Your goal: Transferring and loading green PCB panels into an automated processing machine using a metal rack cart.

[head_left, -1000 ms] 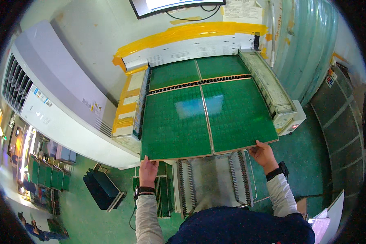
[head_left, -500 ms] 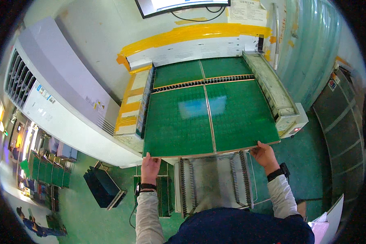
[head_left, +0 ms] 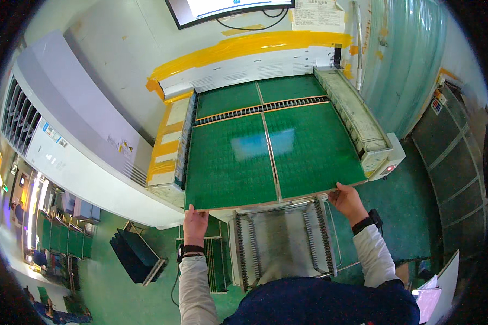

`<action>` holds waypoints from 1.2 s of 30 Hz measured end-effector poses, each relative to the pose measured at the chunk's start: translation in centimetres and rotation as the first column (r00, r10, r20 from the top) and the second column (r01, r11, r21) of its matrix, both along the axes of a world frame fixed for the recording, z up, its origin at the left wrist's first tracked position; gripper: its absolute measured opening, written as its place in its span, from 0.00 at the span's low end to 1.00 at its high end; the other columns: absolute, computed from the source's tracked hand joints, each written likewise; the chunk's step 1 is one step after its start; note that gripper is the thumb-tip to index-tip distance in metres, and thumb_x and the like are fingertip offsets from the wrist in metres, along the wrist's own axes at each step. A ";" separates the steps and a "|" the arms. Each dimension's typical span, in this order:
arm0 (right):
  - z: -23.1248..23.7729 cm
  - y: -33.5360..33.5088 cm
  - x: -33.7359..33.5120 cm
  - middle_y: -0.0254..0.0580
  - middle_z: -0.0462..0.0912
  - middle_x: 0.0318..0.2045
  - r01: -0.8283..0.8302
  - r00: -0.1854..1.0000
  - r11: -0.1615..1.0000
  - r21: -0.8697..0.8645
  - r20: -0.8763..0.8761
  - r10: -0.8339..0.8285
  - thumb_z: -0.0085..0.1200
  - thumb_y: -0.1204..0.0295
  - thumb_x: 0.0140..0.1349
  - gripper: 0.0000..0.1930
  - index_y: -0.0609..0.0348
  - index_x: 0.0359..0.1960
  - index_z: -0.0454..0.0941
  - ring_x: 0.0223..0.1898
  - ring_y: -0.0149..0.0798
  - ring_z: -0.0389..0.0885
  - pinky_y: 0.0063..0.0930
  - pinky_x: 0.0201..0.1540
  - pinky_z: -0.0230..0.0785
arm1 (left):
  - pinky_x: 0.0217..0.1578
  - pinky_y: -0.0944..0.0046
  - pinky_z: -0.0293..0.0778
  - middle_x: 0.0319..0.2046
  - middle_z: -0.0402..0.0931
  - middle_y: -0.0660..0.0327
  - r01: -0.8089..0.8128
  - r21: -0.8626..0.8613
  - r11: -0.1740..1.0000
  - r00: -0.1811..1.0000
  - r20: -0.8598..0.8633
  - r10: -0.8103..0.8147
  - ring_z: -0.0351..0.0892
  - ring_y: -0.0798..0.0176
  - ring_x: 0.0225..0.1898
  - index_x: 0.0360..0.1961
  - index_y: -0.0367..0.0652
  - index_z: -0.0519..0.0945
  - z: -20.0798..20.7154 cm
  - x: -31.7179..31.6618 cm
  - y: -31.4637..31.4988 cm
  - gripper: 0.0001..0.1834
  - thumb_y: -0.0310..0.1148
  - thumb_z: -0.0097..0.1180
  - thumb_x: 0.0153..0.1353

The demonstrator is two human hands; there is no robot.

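A large green circuit board panel (head_left: pixel 271 157), split by a thin copper line down its middle, lies flat over the machine's outfeed. My left hand (head_left: pixel 194 223) grips its near left corner and my right hand (head_left: pixel 346 198) grips its near right corner. A second green panel (head_left: pixel 257 95) lies behind it on the conveyor, past a row of dark rollers (head_left: pixel 260 107). Below the held panel stands a grey metal slotted rack (head_left: pixel 282 244).
A white machine with yellow tape (head_left: pixel 244 46) sits at the back, a grey cabinet (head_left: pixel 65 135) at left, a side rail with a control box (head_left: pixel 382 160) at right. A black rack (head_left: pixel 135 254) stands on the green floor. A dark ribbed panel (head_left: pixel 450 157) leans at right.
The panel has slid a little toward me and both hands have moved slightly downward with it; the view has tilted a bit.
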State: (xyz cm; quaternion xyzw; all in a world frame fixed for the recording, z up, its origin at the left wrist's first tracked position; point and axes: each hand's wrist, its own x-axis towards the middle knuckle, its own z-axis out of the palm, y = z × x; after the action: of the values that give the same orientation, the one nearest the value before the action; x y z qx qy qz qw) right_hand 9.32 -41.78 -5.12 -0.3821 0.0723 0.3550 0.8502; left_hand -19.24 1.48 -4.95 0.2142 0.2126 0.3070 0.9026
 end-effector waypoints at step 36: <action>0.8 1.7 2.5 0.44 0.81 0.27 -0.059 0.998 0.996 -0.069 -0.015 0.058 0.53 0.63 0.62 0.11 0.56 0.26 0.74 0.34 0.44 0.81 0.36 0.39 0.74 | 0.46 0.58 0.75 0.35 0.79 0.63 0.060 0.044 0.997 0.997 0.036 -0.061 0.77 0.63 0.40 0.37 0.44 0.77 -0.8 1.1 1.1 0.08 0.36 0.49 0.66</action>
State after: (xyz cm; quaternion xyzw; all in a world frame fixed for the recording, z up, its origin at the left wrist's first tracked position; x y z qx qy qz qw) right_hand 11.80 -40.12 -4.37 -0.4110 0.0790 0.3795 0.8251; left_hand -18.15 2.59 -5.73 0.2340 0.1826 0.2879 0.9105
